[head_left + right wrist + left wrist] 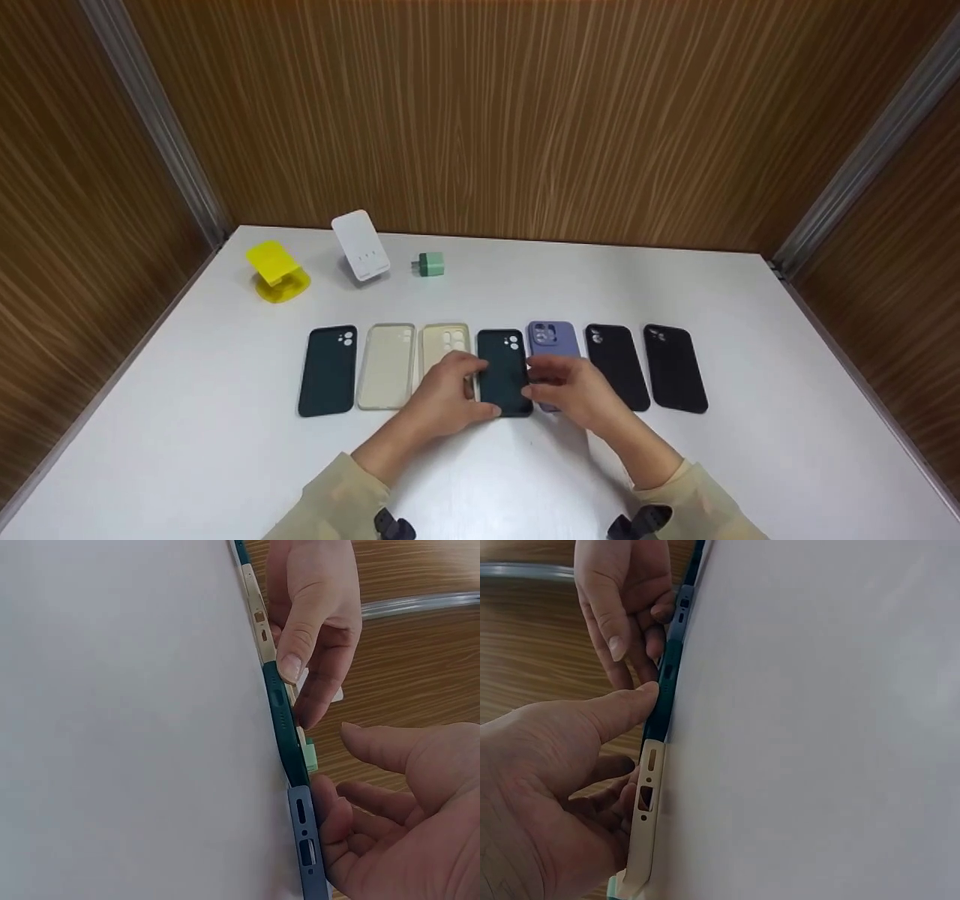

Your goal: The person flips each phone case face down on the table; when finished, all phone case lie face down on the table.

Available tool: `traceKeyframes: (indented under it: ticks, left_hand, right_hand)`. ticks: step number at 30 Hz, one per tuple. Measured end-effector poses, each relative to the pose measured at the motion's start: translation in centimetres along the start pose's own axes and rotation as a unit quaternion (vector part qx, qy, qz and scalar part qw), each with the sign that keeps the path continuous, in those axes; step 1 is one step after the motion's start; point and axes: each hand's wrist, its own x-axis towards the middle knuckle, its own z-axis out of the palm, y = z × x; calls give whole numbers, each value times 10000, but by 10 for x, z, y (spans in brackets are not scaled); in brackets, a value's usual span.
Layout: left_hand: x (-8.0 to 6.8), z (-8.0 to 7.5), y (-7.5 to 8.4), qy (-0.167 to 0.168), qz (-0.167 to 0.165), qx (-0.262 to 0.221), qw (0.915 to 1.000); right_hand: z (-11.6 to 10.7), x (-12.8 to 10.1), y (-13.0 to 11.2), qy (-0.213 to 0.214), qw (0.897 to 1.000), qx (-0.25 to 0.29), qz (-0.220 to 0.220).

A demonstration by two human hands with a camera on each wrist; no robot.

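Dark green case (503, 371): fourth in the row, flat on the table (750, 337). Your left hand (447, 395) pinches its near-left edge; right hand (574, 387) touches opposite, fingers relaxed. Keep pressure even, neighbours undisturbed.

Wood-grain walls (525, 112) are enclosing a white table (750, 450) on three sides, with metal strips (157, 127) running down the far corners.

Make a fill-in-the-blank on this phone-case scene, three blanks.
1. The row on the white table holds ___ phone cases.
2. Both the left hand and the right hand touch the dark ___ silicone case in the middle of the row.
3. The lilac silicone case lies right of it, beside two ___ cases.

Missing: seven; green; black
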Motion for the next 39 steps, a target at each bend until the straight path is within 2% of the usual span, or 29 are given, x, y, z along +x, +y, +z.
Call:
traceKeyframes:
  ticks: [13, 20, 30, 39]
  left_hand:
    - [-2, 1, 0, -7, -128, -47, 9999]
    - [-3, 1, -3, 76, 39, -105, 9999]
    - [-6, 1, -1, 29, -176, -192, 9997]
    - [-4, 0, -2, 37, -8, -145, 9999]
  right_hand:
    - [0, -3, 0, 102, 9996, 248, -25]
    - [-1, -3, 1, 4, 9984, 559, -99]
    - [0, -6, -2, -93, 9971, 744, -146]
    - [1, -8, -8, -104, 9939, 1091, -120]
